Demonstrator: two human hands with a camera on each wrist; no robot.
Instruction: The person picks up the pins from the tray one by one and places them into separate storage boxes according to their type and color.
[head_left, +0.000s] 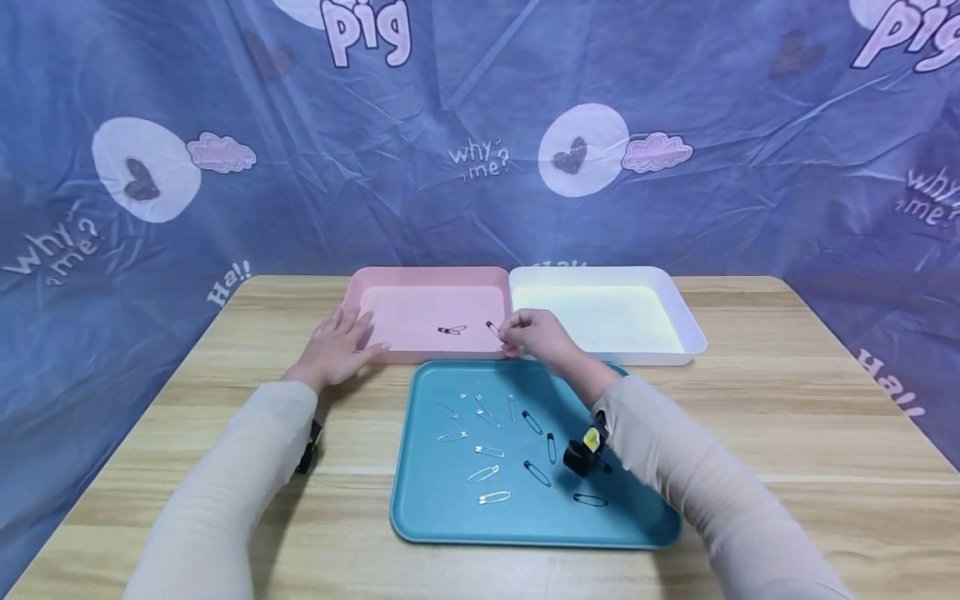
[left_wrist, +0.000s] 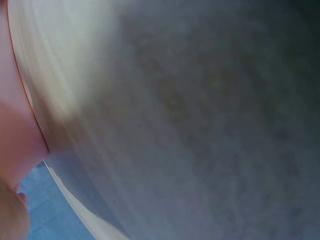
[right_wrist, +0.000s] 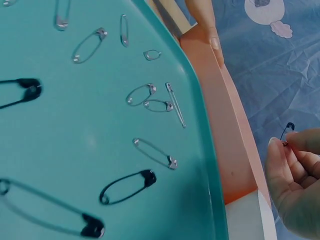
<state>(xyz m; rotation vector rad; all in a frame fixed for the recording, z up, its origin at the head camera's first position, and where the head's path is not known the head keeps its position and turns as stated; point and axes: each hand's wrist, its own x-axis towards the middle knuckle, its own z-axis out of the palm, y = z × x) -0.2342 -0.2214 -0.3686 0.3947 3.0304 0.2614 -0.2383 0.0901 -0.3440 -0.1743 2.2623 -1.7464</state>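
Observation:
My right hand point(head_left: 540, 335) pinches a black safety pin point(head_left: 492, 328) between thumb and fingertips, over the right end of the pink tray point(head_left: 397, 308). The right wrist view shows the pin's dark head sticking out above the fingertips. Spread fingers of my left hand point(head_left: 337, 348) rest at the pink tray's left rim. A few black safety pins point(head_left: 452, 331) lie together on that tray's floor. Below, the teal tray point(head_left: 442, 521) carries scattered silver safety pins point(head_left: 490, 452) on its left and black ones point(head_left: 537, 473) towards its right.
A white tray point(head_left: 600, 317) stands right against the pink one, along the back of the wooden table point(head_left: 787, 417). Behind the table hangs a blue printed cloth point(head_left: 465, 225). My right forearm crosses over the teal tray's right side and hides part of it.

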